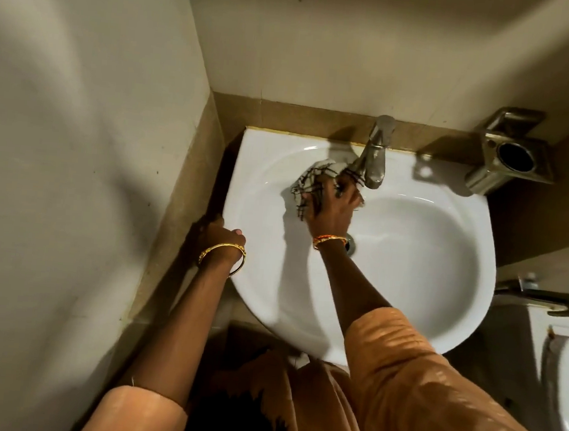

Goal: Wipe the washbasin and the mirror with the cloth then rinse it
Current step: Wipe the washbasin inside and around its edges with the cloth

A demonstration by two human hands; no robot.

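A white washbasin (410,260) is fixed in the corner, with a metal tap (374,154) at its back rim. My right hand (333,207) grips a white cloth with dark checks (313,180) and presses it against the basin's inner back wall, just left of the tap spout. My left hand (217,235) grips the basin's left rim, thumb on top and fingers curled over the edge. No mirror is in view. I see no water running from the tap.
A steel wall holder (508,156) with a round opening is mounted at the back right. A white toilet cistern (566,360) and a metal fitting (544,294) stand at the right. Walls close in on the left and behind the basin.
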